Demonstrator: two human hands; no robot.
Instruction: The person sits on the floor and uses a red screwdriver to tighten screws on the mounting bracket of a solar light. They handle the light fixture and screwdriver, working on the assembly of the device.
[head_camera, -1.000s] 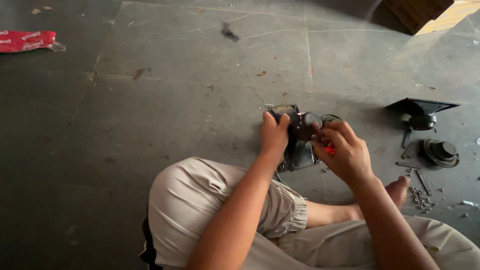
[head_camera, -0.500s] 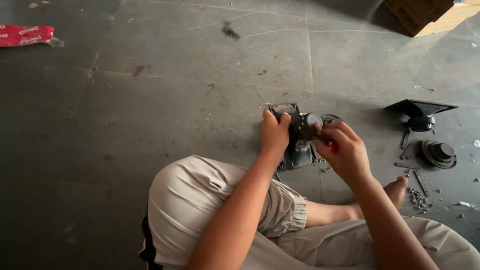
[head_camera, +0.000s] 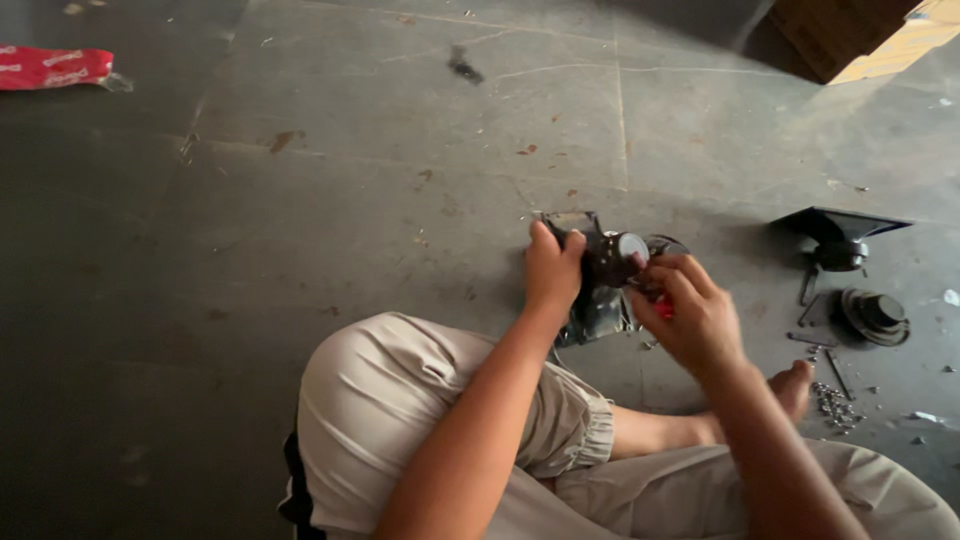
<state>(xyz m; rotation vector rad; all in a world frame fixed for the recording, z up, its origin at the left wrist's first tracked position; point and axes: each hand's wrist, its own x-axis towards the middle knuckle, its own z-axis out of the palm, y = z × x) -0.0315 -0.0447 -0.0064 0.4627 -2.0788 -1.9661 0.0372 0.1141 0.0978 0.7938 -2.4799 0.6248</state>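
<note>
I sit cross-legged on a dark stone floor. My left hand (head_camera: 553, 268) grips the left side of a black metal device (head_camera: 600, 290) with a round silver-faced part on top, holding it upright on the floor in front of my knee. My right hand (head_camera: 690, 312) is closed around a red-handled tool (head_camera: 662, 305) pressed against the device's right side. Most of the tool is hidden by my fingers.
A black horn-shaped part (head_camera: 838, 235) and a round black part (head_camera: 876, 315) lie to the right. Several small screws (head_camera: 832, 400) and thin rods lie near my bare foot (head_camera: 793, 385). A red wrapper (head_camera: 50, 66) lies far left. A wooden box (head_camera: 850, 35) stands at the top right.
My right hand has shifted slightly on the device's right side with the red tool. My left hand keeps its hold. The view has drifted a little.
</note>
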